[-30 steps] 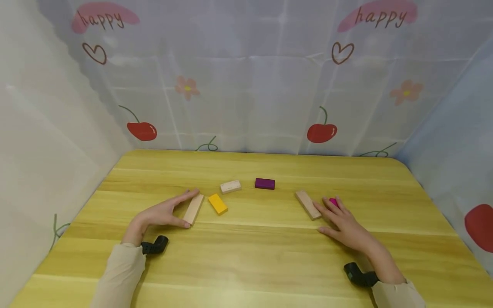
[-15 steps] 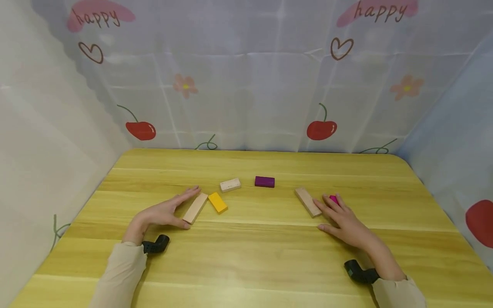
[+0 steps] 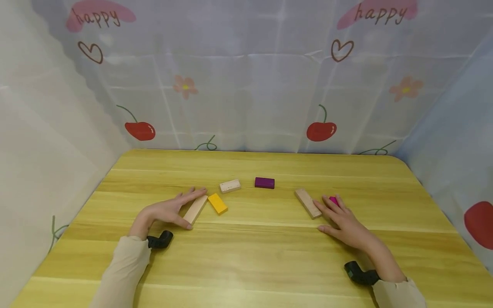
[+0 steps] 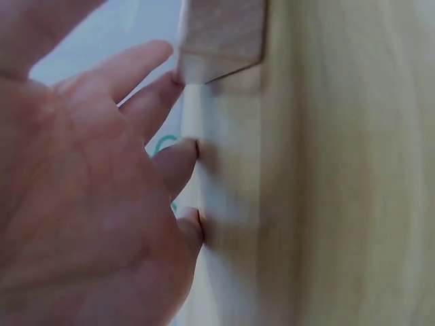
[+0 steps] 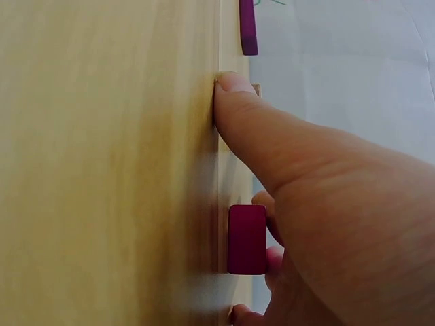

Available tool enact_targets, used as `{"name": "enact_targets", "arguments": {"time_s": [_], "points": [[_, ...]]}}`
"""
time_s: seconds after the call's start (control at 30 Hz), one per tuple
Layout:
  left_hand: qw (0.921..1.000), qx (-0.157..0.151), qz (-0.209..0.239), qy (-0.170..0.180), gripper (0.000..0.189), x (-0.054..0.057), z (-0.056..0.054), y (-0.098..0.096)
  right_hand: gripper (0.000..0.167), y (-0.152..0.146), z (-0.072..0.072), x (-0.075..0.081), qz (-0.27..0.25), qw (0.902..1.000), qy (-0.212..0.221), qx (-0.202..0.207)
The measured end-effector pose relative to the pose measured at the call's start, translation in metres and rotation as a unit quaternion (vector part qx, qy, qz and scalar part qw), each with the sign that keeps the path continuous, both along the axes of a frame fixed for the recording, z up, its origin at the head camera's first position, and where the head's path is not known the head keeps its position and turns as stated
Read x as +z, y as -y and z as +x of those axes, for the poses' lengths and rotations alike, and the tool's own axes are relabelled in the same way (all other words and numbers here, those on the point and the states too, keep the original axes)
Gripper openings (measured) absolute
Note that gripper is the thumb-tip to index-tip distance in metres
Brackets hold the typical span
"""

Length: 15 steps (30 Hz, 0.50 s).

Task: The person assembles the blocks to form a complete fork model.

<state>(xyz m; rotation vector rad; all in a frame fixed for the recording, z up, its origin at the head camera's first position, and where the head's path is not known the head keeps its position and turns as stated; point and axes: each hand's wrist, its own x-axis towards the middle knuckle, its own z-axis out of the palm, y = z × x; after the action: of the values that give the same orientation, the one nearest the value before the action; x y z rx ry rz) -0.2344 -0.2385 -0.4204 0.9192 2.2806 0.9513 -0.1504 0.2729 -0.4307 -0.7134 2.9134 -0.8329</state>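
Note:
My left hand [image 3: 169, 212] lies around a long bare wooden block [image 3: 195, 210] on the table, thumb by its near end and straight index finger by its far end. The left wrist view shows stretched fingers beside that wooden block [image 4: 224, 34]. My right hand [image 3: 348, 229] rests with spread fingers, one fingertip at the lower edge of another long wooden block [image 3: 307, 203]. A magenta block [image 3: 334, 200] is partly hidden under its fingers; in the right wrist view the magenta block [image 5: 247, 239] sits between thumb [image 5: 255, 122] and fingers.
A yellow block [image 3: 218, 204] lies just right of the left hand's block. Behind it are a short pale block [image 3: 230, 186] and a purple block [image 3: 264, 183]. A patterned curtain [image 3: 246, 98] hangs along the back edge of the wooden table [image 3: 246, 256].
The long block by my left hand has turned slightly, its far end shifting right towards the yellow block. My left hand has moved a little right with it. The right hand stays put.

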Motion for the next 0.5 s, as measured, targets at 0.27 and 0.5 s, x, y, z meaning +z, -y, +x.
{"name": "enact_targets", "arguments": {"time_s": [0.27,0.5], "points": [[0.9993,0.024,-0.012,-0.027,0.093,-0.003,0.003,-0.003,0.063,0.000,0.002,0.000,-0.004,1.0000,-0.001,-0.001],[0.9982,0.057,-0.012,-0.011,0.097,-0.010,0.006,0.002,0.063,0.001,0.000,0.001,-0.003,1.0000,0.004,0.001]]}}
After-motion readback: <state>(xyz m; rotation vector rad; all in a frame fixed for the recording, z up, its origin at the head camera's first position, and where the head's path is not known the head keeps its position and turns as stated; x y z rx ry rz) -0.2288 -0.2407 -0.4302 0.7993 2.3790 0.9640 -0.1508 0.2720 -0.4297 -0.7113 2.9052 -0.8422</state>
